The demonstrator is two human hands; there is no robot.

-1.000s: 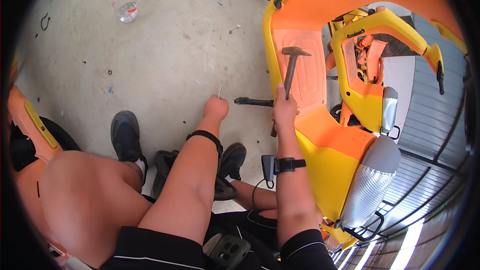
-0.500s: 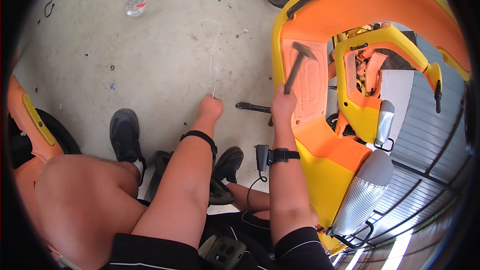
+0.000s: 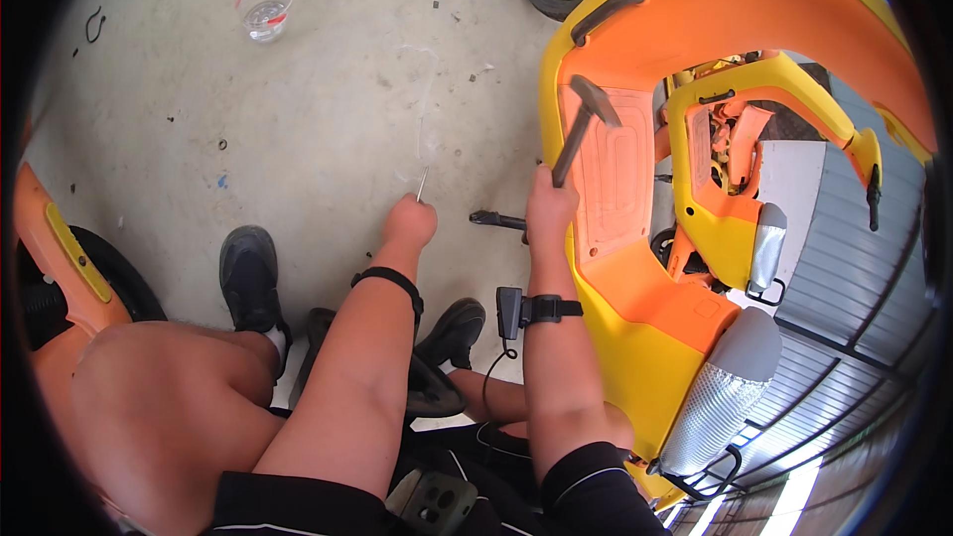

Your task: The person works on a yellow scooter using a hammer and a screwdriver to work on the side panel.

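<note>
My left hand (image 3: 409, 222) is closed around a thin metal rod (image 3: 423, 183), whose bright tip points up and away over the concrete floor. To its right, my right hand (image 3: 551, 206) grips the handle of a hammer (image 3: 574, 137). The hammer's head is raised in front of the orange footboard (image 3: 617, 174) of a yellow and orange scooter, apart from the rod. What the rod's lower end looks like is hidden in my fist.
A clear plastic tub (image 3: 266, 12) of liquid stands on the floor at far left. Another scooter (image 3: 735, 228) is at right, an orange body part (image 3: 62, 238) at left. A black kickstand-like bar (image 3: 496, 219) juts between my hands. A black curved object (image 3: 437, 392) lies by my shoe.
Both hands have shifted slightly left and a little down. The hammer has moved left with my right hand, and its head is tilted differently.
</note>
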